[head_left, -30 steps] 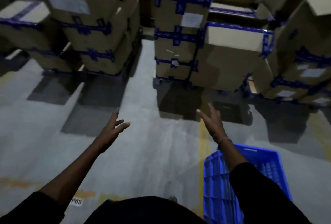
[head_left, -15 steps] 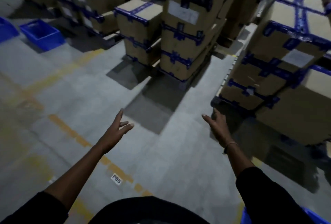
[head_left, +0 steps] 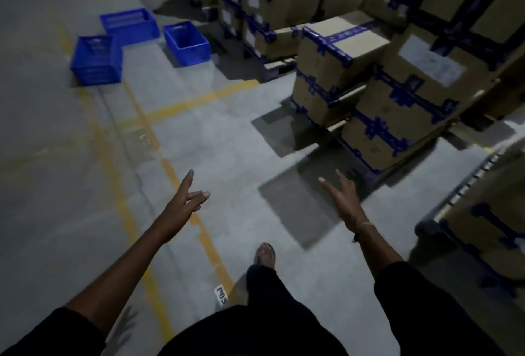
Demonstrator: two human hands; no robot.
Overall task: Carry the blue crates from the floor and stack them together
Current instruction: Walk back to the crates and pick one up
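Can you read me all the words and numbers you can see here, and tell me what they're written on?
"P05": on a small white floor tag beside the yellow floor line.
White labels on the cardboard boxes: too blurred to read.
Blue tape on the boxes: any print is too blurred to read.
Blue crates: no readable text.

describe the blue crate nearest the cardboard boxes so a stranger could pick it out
Look to the far left of the stacked cardboard boxes, where three blue crates sit on the floor. The target crate is the rightmost, closest to the boxes. It is the smallest, upright and open-topped.
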